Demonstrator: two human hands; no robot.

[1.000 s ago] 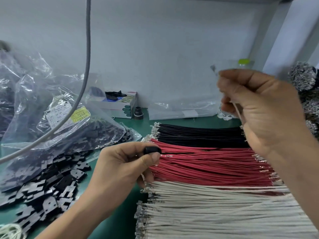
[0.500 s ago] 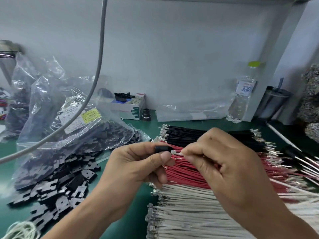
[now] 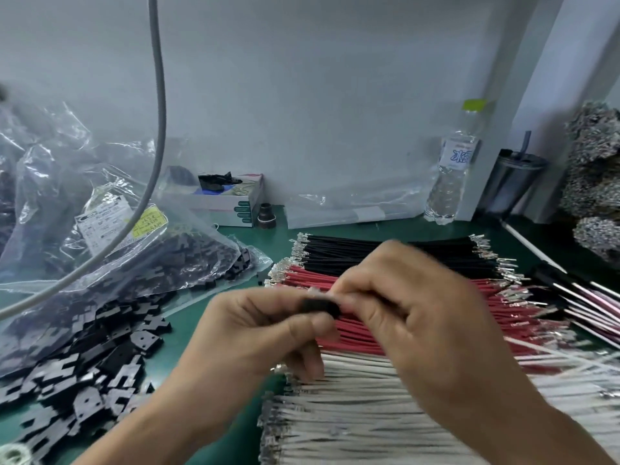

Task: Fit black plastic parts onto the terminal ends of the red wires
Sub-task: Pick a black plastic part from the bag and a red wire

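Observation:
My left hand (image 3: 255,333) pinches a small black plastic part (image 3: 320,305) between thumb and forefinger, above the wire piles. My right hand (image 3: 416,317) meets it from the right, its fingertips pinched at the part's right end; what they hold is hidden and blurred. Below the hands lies a row of red wires (image 3: 355,340) with metal terminals at both ends. More loose black plastic parts (image 3: 97,360) are heaped on the green table at the left.
Black wires (image 3: 352,251) lie behind the red ones, white wires (image 3: 369,414) in front. A clear bag of black parts (image 3: 110,260) sits at left under a hanging grey cable (image 3: 157,105). A box (image 3: 235,203), water bottle (image 3: 451,176) and dark cup (image 3: 510,182) line the back wall.
My right hand came down from high at the right to the black part in my left hand and now pinches at its end. The view has shifted slightly.

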